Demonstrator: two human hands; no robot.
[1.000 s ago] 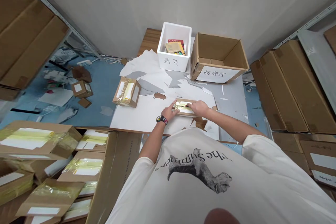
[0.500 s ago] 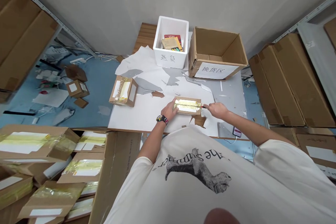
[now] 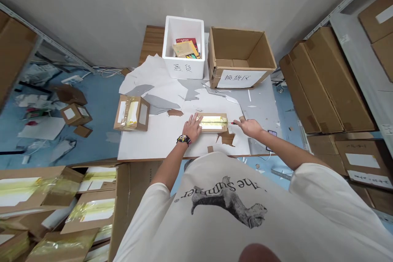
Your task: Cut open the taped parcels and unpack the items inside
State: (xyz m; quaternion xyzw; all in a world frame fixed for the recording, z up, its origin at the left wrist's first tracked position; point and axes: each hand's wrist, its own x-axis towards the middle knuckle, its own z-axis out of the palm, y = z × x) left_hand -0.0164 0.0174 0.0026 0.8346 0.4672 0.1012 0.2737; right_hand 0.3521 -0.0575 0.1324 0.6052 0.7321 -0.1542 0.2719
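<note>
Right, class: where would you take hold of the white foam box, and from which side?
Probably the front rim of the white foam box, from the near side: the open top leaves a thick wall for fingers, and a cardboard box crowds its right.

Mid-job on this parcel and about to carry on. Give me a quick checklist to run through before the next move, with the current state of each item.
Left hand braced at the parcel's left end: ok.
Right hand gripping the small cutter: cannot tell, grip mostly hidden.
Cutter level with the yellow tape: ok.
Tape already slit: cannot tell, too small to see.
Cardboard scrap against the parcel's near side: not ok, it may get in the way.
Phone away from the parcel: ok.
</note>
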